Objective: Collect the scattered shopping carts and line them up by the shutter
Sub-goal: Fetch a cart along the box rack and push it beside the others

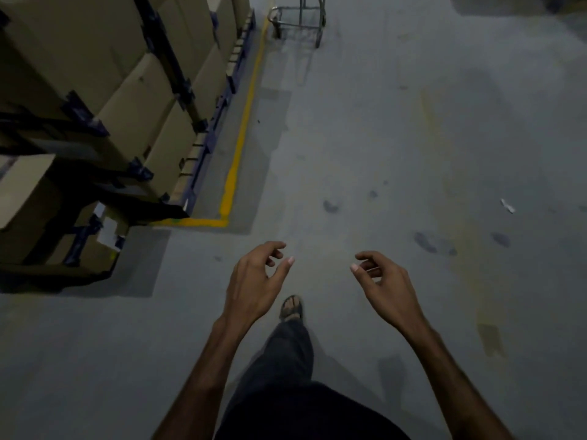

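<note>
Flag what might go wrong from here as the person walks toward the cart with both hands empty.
The cart stands beside the yellow line near stacked boxes; a careless push could knock them. A paper scrap and dark floor marks could mean slipping in an open sandal.

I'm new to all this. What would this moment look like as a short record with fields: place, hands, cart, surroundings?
place: grey concrete floor of a storage aisle
left hand: loosely curled, holding nothing
right hand: loosely curled, holding nothing
cart: grey metal shopping cart far ahead, only its lower frame in view, untouched
surroundings: brown cardboard boxes on racks at left, bordered by a yellow painted floor line
shutter: not in view
</note>
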`<state>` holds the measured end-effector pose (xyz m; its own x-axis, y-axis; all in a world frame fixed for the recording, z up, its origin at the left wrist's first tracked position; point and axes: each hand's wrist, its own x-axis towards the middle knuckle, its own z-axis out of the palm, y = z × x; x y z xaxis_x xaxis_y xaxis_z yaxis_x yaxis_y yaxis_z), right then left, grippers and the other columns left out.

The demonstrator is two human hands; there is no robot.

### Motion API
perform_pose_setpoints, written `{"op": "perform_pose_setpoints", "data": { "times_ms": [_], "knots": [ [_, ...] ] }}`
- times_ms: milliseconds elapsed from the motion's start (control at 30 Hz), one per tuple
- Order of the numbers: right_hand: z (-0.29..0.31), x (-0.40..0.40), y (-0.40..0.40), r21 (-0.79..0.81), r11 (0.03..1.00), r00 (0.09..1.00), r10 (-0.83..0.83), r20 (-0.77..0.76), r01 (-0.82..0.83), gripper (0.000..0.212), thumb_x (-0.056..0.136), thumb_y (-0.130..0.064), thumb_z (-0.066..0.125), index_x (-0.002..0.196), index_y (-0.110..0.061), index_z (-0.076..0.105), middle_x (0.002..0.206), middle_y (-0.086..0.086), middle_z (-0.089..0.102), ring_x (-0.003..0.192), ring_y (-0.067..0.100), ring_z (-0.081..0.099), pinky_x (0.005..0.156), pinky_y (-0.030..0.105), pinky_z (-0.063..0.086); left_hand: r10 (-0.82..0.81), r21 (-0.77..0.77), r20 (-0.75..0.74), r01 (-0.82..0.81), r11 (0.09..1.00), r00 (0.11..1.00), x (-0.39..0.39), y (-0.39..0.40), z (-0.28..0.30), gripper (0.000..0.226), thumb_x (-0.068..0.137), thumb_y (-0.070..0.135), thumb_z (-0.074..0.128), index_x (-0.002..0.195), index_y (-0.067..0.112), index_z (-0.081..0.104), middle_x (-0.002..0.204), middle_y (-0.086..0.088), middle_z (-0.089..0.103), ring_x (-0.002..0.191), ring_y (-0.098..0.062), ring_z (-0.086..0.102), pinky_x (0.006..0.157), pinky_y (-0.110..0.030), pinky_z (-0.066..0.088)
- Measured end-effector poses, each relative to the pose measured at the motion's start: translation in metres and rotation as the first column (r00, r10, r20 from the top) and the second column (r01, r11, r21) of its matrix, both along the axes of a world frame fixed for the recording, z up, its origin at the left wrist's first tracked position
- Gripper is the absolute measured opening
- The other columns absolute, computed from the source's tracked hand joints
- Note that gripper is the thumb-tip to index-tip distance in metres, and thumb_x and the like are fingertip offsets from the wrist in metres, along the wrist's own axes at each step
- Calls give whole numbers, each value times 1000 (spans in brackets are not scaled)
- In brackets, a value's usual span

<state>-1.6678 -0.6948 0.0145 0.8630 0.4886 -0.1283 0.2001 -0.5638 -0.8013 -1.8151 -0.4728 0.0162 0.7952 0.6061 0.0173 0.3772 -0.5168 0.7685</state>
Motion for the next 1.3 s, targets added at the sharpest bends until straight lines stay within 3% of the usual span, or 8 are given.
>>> {"op": "perform_pose_setpoints", "data": {
  "times_ms": [133,467,700,933,1167,1300],
  "knots": [
    [9,76,62,6,999,999,-36,2,36,16,98,-33,73,112,-28,73,88,-18,73,86,-4,68,82,38,60,-47,3,12,47,999,999,87,72,9,34,100,47,69,128,28,70,103,17,69,90,-4,65,76,-40,59],
    [11,268,193,29,992,993,-120,-6,120,20,99,-38,71,115,-27,73,98,-13,74,88,-4,68,81,36,61,-114,-7,9,114,993,993,290,209,11,28,99,42,72,124,28,70,101,18,68,89,-5,65,77,-39,58],
    [-8,418,280,45,996,996,-81,-23,82,18,99,-35,71,115,-27,72,97,-14,73,89,-6,67,83,38,61,-94,24,-14,95,995,995,437,293,-3,29,99,39,73,124,25,71,102,15,69,89,-6,65,77,-38,57],
    [14,599,379,43,999,1000,8,-3,-7,23,99,-38,70,118,-26,73,96,-15,71,88,0,68,83,40,60,-57,40,-15,58,998,998,594,382,21,32,99,44,70,125,25,70,103,14,70,90,-6,65,76,-34,54],
    [24,723,456,9,998,998,58,5,-58,20,97,-39,72,114,-30,72,92,-16,72,86,-1,68,84,40,60,33,-14,2,-33,999,999,692,449,18,38,96,54,64,124,28,70,102,17,69,92,-6,65,74,-31,54],
    [7,780,500,7,1000,999,27,-26,-27,19,97,-39,72,114,-30,73,91,-17,72,87,-2,68,85,41,60,25,-47,-41,-26,999,999,751,495,-1,31,100,42,71,126,27,69,104,15,69,94,-7,64,77,-36,56]
  ]
}}
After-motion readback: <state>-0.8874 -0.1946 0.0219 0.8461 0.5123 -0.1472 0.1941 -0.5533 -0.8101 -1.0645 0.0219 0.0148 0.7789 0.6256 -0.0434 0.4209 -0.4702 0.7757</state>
